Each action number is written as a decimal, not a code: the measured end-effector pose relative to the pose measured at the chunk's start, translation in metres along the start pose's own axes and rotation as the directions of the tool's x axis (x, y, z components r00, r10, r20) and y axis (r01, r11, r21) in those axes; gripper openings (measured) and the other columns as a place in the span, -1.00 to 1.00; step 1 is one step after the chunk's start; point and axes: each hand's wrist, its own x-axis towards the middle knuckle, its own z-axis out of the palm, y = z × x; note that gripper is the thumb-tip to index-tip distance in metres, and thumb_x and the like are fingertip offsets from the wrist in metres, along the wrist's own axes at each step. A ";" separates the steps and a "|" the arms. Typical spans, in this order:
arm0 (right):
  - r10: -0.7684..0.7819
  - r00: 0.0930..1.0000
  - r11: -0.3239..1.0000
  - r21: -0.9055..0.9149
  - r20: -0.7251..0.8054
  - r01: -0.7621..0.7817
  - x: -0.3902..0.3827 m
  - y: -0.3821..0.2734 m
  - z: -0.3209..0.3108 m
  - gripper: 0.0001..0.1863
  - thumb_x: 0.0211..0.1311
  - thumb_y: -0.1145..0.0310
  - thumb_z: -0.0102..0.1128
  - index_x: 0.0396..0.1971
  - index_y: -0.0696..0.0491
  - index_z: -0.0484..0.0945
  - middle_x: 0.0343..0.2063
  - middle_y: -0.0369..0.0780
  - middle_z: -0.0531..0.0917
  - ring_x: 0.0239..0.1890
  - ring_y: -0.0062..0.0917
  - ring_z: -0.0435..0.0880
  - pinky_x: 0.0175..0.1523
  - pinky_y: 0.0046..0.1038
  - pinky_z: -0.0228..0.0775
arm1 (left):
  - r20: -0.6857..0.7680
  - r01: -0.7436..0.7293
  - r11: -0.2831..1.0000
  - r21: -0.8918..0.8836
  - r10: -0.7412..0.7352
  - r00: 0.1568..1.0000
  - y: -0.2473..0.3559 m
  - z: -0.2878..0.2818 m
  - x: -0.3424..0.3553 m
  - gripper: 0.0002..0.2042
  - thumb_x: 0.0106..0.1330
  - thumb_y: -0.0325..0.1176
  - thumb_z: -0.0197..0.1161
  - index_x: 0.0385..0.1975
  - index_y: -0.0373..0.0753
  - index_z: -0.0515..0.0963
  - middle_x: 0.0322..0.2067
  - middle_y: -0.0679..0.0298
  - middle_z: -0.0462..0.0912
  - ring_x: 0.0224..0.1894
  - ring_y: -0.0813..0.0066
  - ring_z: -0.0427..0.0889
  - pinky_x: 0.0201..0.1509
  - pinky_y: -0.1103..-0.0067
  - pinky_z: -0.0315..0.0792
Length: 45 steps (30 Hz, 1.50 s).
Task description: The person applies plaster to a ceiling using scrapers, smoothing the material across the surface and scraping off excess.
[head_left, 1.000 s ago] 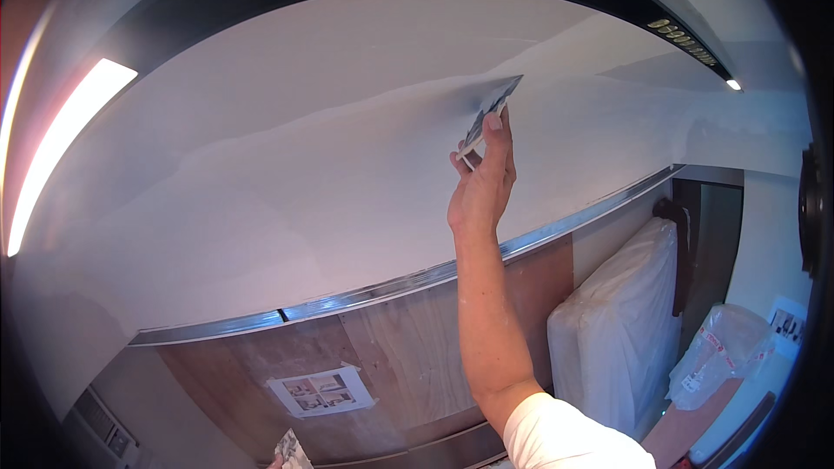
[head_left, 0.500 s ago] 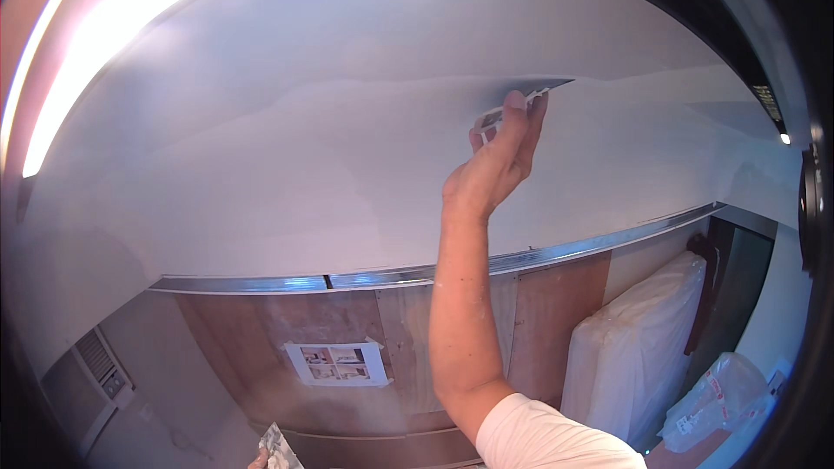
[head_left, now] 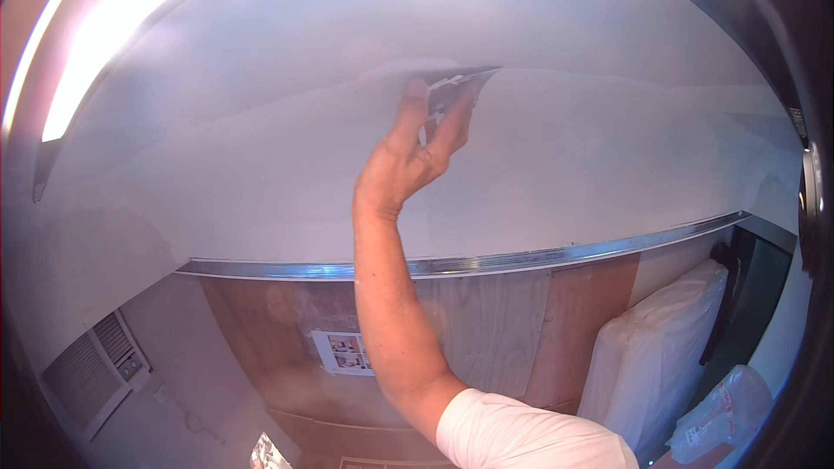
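Observation:
Raised to the white ceiling (head_left: 287, 174), my right hand (head_left: 408, 156) grips a wide putty knife (head_left: 445, 97), with the thumb on one side and the fingers on the other. Its thin blade edge lies against the ceiling, along a wavy border between two shades of surface. At the bottom edge the tip of a second flat metal blade (head_left: 268, 452), smeared with pale paste, pokes into view. My left hand is outside the picture.
A metal track (head_left: 486, 266) runs along the ceiling's edge above wooden panels (head_left: 486, 321), where a sheet with pictures (head_left: 334, 352) is taped. A plastic-wrapped mattress (head_left: 651, 339) leans at the right, near a clear plastic bag (head_left: 725, 417). An air conditioner (head_left: 95, 373) sits left.
My right hand has swept the putty knife leftward across the ceiling in the picture. My view has shifted slightly. The left fingers that showed at the bottom edge are out of sight now.

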 end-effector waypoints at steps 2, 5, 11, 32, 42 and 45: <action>0.006 1.000 1.000 0.021 -0.010 -0.006 -0.014 0.005 0.014 -0.22 0.43 0.20 0.30 0.56 0.00 0.17 0.51 -0.06 0.04 0.43 -0.28 0.28 0.40 -0.18 0.26 | 0.060 0.022 1.000 -0.001 -0.022 0.998 0.002 -0.015 -0.007 -0.67 0.63 -0.21 0.04 0.18 -0.25 0.57 -0.08 0.22 0.76 -0.15 0.39 0.72 -0.09 0.53 0.59; 0.000 1.000 0.987 0.164 -0.015 0.003 -0.034 0.018 0.035 -0.19 0.41 0.26 0.33 0.56 0.05 0.15 0.51 -0.03 -0.02 0.44 -0.27 0.27 0.43 -0.18 0.26 | 0.152 0.117 0.935 -0.336 -0.069 0.986 -0.003 -0.030 -0.013 -0.65 0.64 -0.10 0.01 0.11 -0.20 0.60 -0.19 0.30 0.74 -0.31 0.46 0.67 -0.35 0.59 0.53; 0.034 0.999 0.991 0.130 -0.031 -0.030 -0.062 0.027 0.062 -0.17 0.40 0.31 0.34 0.55 0.08 0.11 0.51 0.01 -0.08 0.46 -0.22 0.20 0.44 -0.17 0.24 | -0.089 0.276 0.864 -0.420 -0.342 0.935 0.005 -0.038 -0.038 -0.54 0.61 0.12 -0.06 -0.07 -0.11 0.63 -0.39 0.37 0.65 -0.57 0.57 0.49 -0.71 0.63 0.23; 0.109 0.967 0.991 0.048 0.231 -0.124 -0.037 0.035 -0.113 -0.17 0.40 0.18 0.25 0.58 0.04 0.12 0.46 -0.09 0.13 0.38 -0.33 0.32 0.39 -0.25 0.30 | 0.199 -0.161 0.982 0.102 0.139 0.970 0.033 0.078 0.034 -0.63 0.39 -0.20 0.34 0.10 -0.26 0.64 -0.16 0.23 0.76 -0.16 0.43 0.68 -0.11 0.60 0.52; -0.231 0.968 0.922 -0.298 0.092 0.249 0.201 -0.045 -0.229 -0.20 0.44 0.02 0.18 0.56 0.03 0.18 0.36 -0.17 0.34 0.20 -0.44 0.43 0.28 -0.33 0.32 | 0.315 -0.121 0.984 0.130 0.075 0.946 0.037 0.154 0.054 -0.59 0.35 -0.29 0.38 0.15 -0.30 0.61 -0.05 0.21 0.76 -0.04 0.42 0.67 0.03 0.59 0.50; -0.158 0.986 0.972 -0.168 0.048 0.164 0.229 -0.057 -0.231 -0.14 0.42 -0.07 0.22 0.57 0.00 0.16 0.39 -0.12 0.25 0.32 -0.36 0.37 0.39 -0.27 0.24 | 0.329 -0.135 0.984 0.118 0.090 0.940 0.047 0.184 0.041 -0.62 0.37 -0.30 0.37 0.14 -0.29 0.62 -0.02 0.19 0.75 -0.04 0.42 0.67 -0.01 0.55 0.52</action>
